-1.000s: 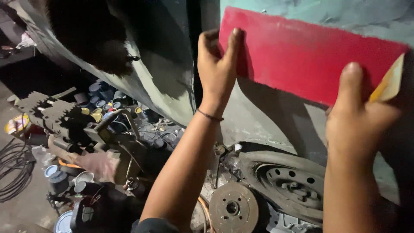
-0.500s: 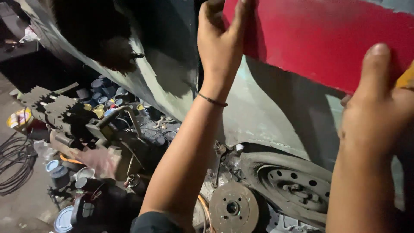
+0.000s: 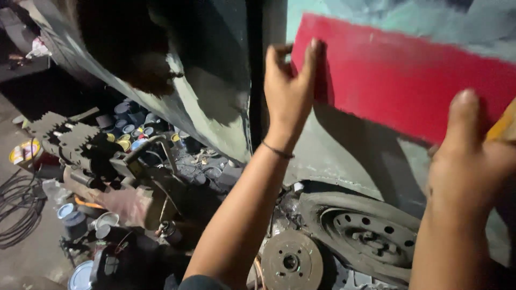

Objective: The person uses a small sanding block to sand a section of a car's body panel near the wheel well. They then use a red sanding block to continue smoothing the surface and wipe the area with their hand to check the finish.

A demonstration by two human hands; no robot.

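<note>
A long red strip (image 3: 398,80) lies flat against a grey-green vehicle body panel (image 3: 344,156). My left hand (image 3: 287,88) grips the strip's left end, thumb on the red face and fingers curled around the edge. My right hand (image 3: 467,156) holds the strip's lower edge further right, one finger stretched up over the red face. A yellow piece (image 3: 502,126) shows by my right hand; I cannot tell if that hand holds it. A thin dark band circles my left wrist.
Below the panel lie a tyre on a steel wheel (image 3: 365,236) and a rusty brake disc (image 3: 290,262). Paint tins (image 3: 126,131), machine parts (image 3: 107,166) and coiled black cable (image 3: 19,207) crowd the floor at left. A dark gap (image 3: 257,80) splits the body panels.
The strip and both hands sit lower in view than half a second ago, back near where they were one second ago. Both hands keep their hold on the strip.
</note>
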